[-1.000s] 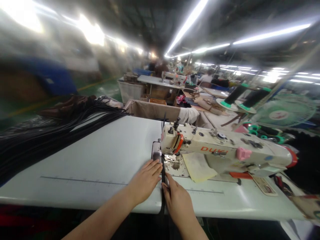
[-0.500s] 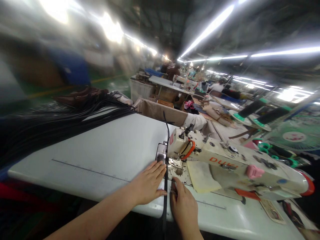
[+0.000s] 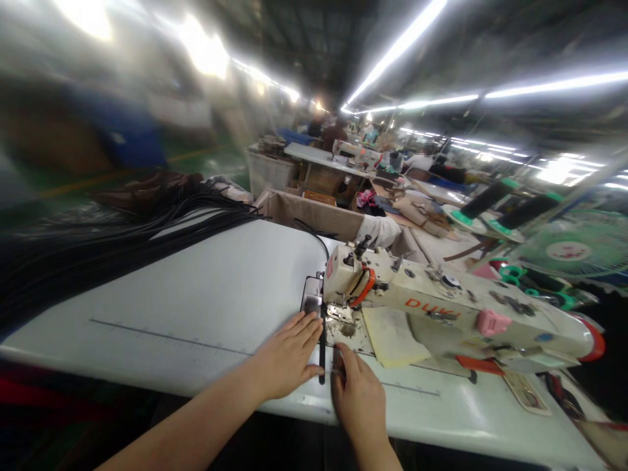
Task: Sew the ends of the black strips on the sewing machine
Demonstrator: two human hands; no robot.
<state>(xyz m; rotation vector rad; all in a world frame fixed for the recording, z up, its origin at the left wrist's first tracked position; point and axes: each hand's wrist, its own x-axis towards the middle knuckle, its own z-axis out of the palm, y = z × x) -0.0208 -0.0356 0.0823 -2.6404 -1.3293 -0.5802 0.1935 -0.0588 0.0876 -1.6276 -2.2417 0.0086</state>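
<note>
A narrow black strap [image 3: 322, 356] runs under the head of the sewing machine [image 3: 375, 284], and its near end lies on the white table between my hands. My left hand [image 3: 289, 356] rests flat on the tabletop, its fingertips along the strap's left side beside the metal plate. To the right of the strap sits my right hand [image 3: 362, 396], its fingers curled inward. What those fingers hold, if anything, is hidden. Behind the needle area, the strap's far part [image 3: 314, 232] bends away to the left.
A large bundle of black straps [image 3: 122, 242] covers the table's left side. Yellow paper [image 3: 392, 337] lies under the machine arm. Black thread spools [image 3: 485, 199] and a green fan [image 3: 569, 248] stand at right. Behind the table is a cloth-lined bin [image 3: 314, 216].
The strap has run away from me through the machine: its near end, which hung past the table edge, now lies on the tabletop. Its far part has flopped left. My hands have barely moved.
</note>
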